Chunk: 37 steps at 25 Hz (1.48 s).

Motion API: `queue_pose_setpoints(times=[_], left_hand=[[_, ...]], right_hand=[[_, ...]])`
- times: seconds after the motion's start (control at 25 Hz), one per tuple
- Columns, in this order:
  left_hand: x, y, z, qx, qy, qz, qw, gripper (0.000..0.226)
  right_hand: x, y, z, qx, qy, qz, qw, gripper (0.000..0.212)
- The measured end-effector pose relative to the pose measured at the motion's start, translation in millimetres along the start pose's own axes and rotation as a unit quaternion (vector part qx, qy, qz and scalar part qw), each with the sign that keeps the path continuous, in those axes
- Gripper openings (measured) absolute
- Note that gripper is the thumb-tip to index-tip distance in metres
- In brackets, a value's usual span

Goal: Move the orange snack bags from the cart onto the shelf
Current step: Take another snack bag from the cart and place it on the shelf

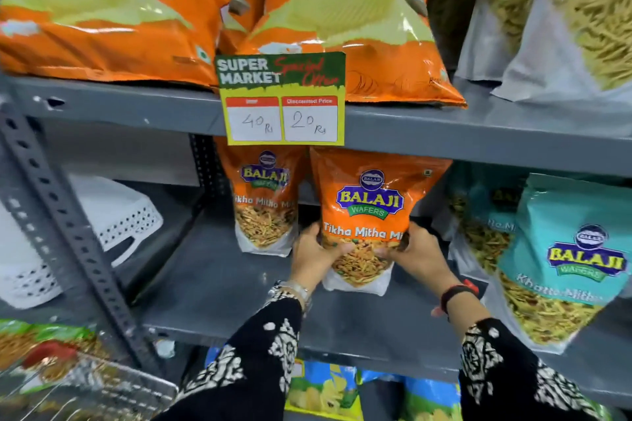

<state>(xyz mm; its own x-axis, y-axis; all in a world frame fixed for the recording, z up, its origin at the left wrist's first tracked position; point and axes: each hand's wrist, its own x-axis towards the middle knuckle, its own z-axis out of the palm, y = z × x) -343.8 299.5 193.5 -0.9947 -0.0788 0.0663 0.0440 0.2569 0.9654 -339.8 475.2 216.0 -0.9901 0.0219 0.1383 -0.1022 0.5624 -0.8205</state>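
An orange Balaji snack bag [369, 202] stands upright on the grey middle shelf [219, 287]. My left hand [313, 255] grips its lower left side and my right hand [419, 256] grips its lower right side. A second orange snack bag [263, 202] of the same kind stands just behind and to the left, touching nothing I hold. The wire cart [85, 390] shows at the bottom left corner, with packets inside it.
Teal Balaji bags [567, 256] stand to the right on the same shelf. Large orange chip bags [342, 20] fill the shelf above, with a price tag [280, 99] hanging from its edge. A white plastic basket [113, 219] sits at left behind the grey upright post [54, 212].
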Motion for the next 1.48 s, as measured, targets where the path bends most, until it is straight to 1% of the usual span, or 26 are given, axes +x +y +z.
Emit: queue_pose_setpoints(times=[0.08,0.2,0.28,0.44,0.56,0.6,0.68,0.72,0.76,0.8,0.88,0.96,1.0,1.04,1.12,1.2,1.28,1.32,1.36,1.44,1.48], left_hand=[[15.8,-3.0,16.2,-0.013,0.001,-0.003,1.0,0.05],[34.4,-16.3,30.5,0.006,0.012,0.0,1.0,0.043],[40.5,-24.8,34.6,0.015,0.004,0.006,1.0,0.042],[46.5,-31.6,36.5,0.01,0.002,0.016,1.0,0.045],[36.2,-32.9,36.2,-0.001,-0.014,0.026,1.0,0.054],[28.6,-34.9,33.3,-0.005,-0.017,0.028,0.999,0.061],[1.9,-41.9,15.8,0.005,0.004,0.024,1.0,0.07],[-14.7,-47.8,2.5,0.025,0.028,0.029,0.999,0.07],[-31.5,-55.3,-14.0,0.052,0.056,0.039,0.996,0.068],[-54.4,-66.4,-37.2,0.08,0.086,0.041,0.992,0.065],[-101.5,-88.5,-86.7,0.126,0.124,0.015,0.984,0.062],[-159.1,-117.9,-144.1,0.16,0.18,-0.043,0.97,0.059],[-196.2,-136.0,-176.3,0.168,0.214,-0.083,0.959,0.057],[-227.1,-151.1,-198.6,0.171,0.231,-0.119,0.95,0.056],[-301.8,-186.8,-240.3,0.177,0.233,-0.21,0.933,0.052],[-360.5,-215.6,-259.1,0.159,0.199,-0.297,0.92,0.048],[-405.5,-237.8,-270.1,0.125,0.166,-0.37,0.905,0.048],[-422.0,-248.9,-274.6,0.12,0.147,-0.407,0.894,0.051],[-436.6,-260.6,-279.8,0.13,0.121,-0.453,0.874,0.057],[-459.1,-287.5,-291.6,0.163,0.074,-0.554,0.813,0.07],[-465.1,-302.7,-297.2,0.172,0.064,-0.589,0.787,0.078]], right_hand=[[15.1,10.2,-2.6,-0.02,0.026,0.01,0.999,0.044],[31.5,30.4,5.9,-0.014,0.033,0.037,0.999,0.048],[36.4,45.1,13.7,-0.012,0.043,0.045,0.998,0.05],[40.8,58.7,18.4,0.015,0.057,0.081,0.995,0.048],[28.8,53.1,24.0,0.075,0.065,0.091,0.991,0.057],[19.4,49.6,28.5,0.09,0.094,0.089,0.988,0.064],[-10.2,39.4,45.3,0.06,0.18,0.055,0.98,0.076],[-28.2,32.2,57.4,0.034,0.21,0.017,0.977,0.075],[-45.7,22.1,72.1,0.014,0.212,-0.033,0.977,0.072],[-64.8,11.3,92.8,0.005,0.175,-0.085,0.981,0.067],[-94.3,-9.4,134.4,-0.004,0.059,-0.166,0.984,0.057],[-120.5,-33.1,181.6,-0.006,-0.069,-0.212,0.975,0.052],[-136.3,-46.2,210.9,-0.002,-0.138,-0.225,0.965,0.05],[-148.2,-54.9,232.5,-0.003,-0.196,-0.232,0.953,0.048],[-182.2,-74.7,287.7,-0.014,-0.317,-0.257,0.913,0.042],[-213.6,-83.5,335.2,-0.043,-0.429,-0.269,0.861,0.04],[-242.3,-83.6,380.2,-0.092,-0.527,-0.266,0.802,0.044],[-253.4,-80.9,399.2,-0.12,-0.564,-0.257,0.775,0.048],[-264.0,-78.4,417.9,-0.146,-0.597,-0.247,0.749,0.053],[-283.1,-70.6,457.7,-0.196,-0.655,-0.225,0.694,0.066],[-289.9,-66.3,474.7,-0.221,-0.675,-0.22,0.668,0.071]])
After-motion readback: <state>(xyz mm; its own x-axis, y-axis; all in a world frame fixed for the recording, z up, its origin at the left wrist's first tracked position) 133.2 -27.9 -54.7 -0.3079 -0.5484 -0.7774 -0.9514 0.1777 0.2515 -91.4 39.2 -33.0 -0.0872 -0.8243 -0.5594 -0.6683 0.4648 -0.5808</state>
